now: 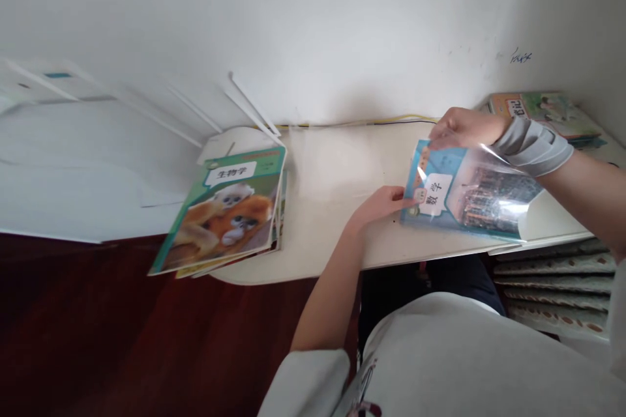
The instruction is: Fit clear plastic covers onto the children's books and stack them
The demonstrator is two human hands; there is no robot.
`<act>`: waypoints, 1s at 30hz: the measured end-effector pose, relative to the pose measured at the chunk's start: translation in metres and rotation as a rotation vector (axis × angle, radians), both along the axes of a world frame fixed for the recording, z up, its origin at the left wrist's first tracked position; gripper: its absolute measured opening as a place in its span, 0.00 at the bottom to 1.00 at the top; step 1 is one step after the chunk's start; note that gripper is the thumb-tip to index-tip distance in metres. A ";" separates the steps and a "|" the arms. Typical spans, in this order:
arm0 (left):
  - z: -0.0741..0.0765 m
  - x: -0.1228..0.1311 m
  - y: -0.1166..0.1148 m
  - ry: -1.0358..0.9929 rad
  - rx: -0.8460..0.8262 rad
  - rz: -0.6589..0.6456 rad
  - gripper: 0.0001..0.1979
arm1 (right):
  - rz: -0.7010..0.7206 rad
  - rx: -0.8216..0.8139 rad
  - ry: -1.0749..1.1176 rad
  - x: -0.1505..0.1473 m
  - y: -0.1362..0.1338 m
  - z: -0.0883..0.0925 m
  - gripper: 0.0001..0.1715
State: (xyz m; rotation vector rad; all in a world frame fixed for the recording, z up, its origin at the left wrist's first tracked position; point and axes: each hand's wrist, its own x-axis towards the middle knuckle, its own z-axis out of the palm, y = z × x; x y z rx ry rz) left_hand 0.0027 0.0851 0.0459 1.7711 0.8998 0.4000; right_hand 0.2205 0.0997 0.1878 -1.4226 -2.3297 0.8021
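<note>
Where hands meet, ctr-right: blue glossy maths textbook in clear plastic sleeve, on white desk.
L hand: fingers clamped on book's left edge.
R hand: fingers pinching sleeve's top edge.
Progress: sleeve seems part-fitted, flap loose.
Lower left: green monkey-cover textbook tops stack.

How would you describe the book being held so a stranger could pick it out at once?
On the white desk, look toward its right end, where both hands meet. The left hand and right hand hold a blue textbook under a clear plastic cover. Unlike the green monkey-cover book at the left end, its white label reads 数学.
</note>
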 end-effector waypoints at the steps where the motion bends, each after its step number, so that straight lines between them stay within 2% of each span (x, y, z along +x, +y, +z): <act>1: 0.000 -0.001 0.001 0.011 0.012 -0.007 0.19 | -0.006 -0.037 -0.054 0.001 0.003 0.000 0.11; 3: -0.003 -0.004 0.003 0.002 0.015 -0.004 0.21 | -0.061 -0.047 -0.171 0.005 0.011 0.003 0.13; 4: -0.005 -0.005 0.005 -0.019 -0.009 0.007 0.22 | -0.140 0.022 -0.196 0.009 0.014 0.006 0.14; 6: -0.008 -0.007 0.008 -0.065 -0.064 0.094 0.24 | -0.300 0.251 -0.212 0.020 0.011 0.014 0.13; 7: -0.009 -0.006 0.008 -0.070 -0.048 0.191 0.25 | -0.360 0.396 -0.203 0.026 0.004 0.019 0.13; 8: -0.010 -0.005 0.008 -0.059 0.026 0.322 0.24 | -0.408 0.566 -0.184 0.031 -0.007 0.022 0.13; 10: -0.009 0.002 0.002 -0.010 0.335 0.587 0.23 | -0.425 0.849 -0.155 0.038 -0.040 0.017 0.16; 11: -0.008 0.008 -0.004 0.022 0.526 0.645 0.22 | -0.389 0.947 -0.164 0.040 -0.059 0.008 0.17; 12: -0.007 0.015 -0.010 0.059 0.704 0.611 0.22 | -0.336 0.978 -0.203 0.040 -0.078 -0.006 0.17; 13: -0.007 0.025 -0.017 0.101 0.850 0.495 0.22 | -0.258 0.956 -0.256 0.039 -0.094 -0.025 0.18; 14: -0.007 0.035 -0.024 0.151 0.952 0.317 0.22 | -0.168 0.895 -0.324 0.037 -0.107 -0.047 0.20; 16: -0.010 0.058 -0.033 0.276 1.033 -0.023 0.26 | -0.139 0.711 -0.436 0.037 -0.122 -0.095 0.28; 18: -0.015 0.077 -0.032 0.421 0.993 -0.153 0.32 | -0.198 0.544 -0.486 0.042 -0.126 -0.137 0.37; 20: -0.020 0.089 -0.024 0.544 0.901 -0.168 0.36 | -0.230 0.418 -0.499 0.052 -0.123 -0.163 0.41; 22: -0.023 0.093 -0.012 0.599 0.842 -0.155 0.39 | -0.278 0.365 -0.496 0.061 -0.119 -0.172 0.44; 27: -0.021 0.084 0.013 0.594 0.772 -0.079 0.37 | -0.314 0.338 -0.462 0.076 -0.111 -0.166 0.43; 28: -0.020 0.080 0.019 0.559 0.766 -0.031 0.35 | -0.339 0.346 -0.439 0.081 -0.108 -0.165 0.41; 30: -0.019 0.072 0.032 0.447 0.764 0.163 0.31 | -0.456 0.398 -0.373 0.097 -0.102 -0.165 0.38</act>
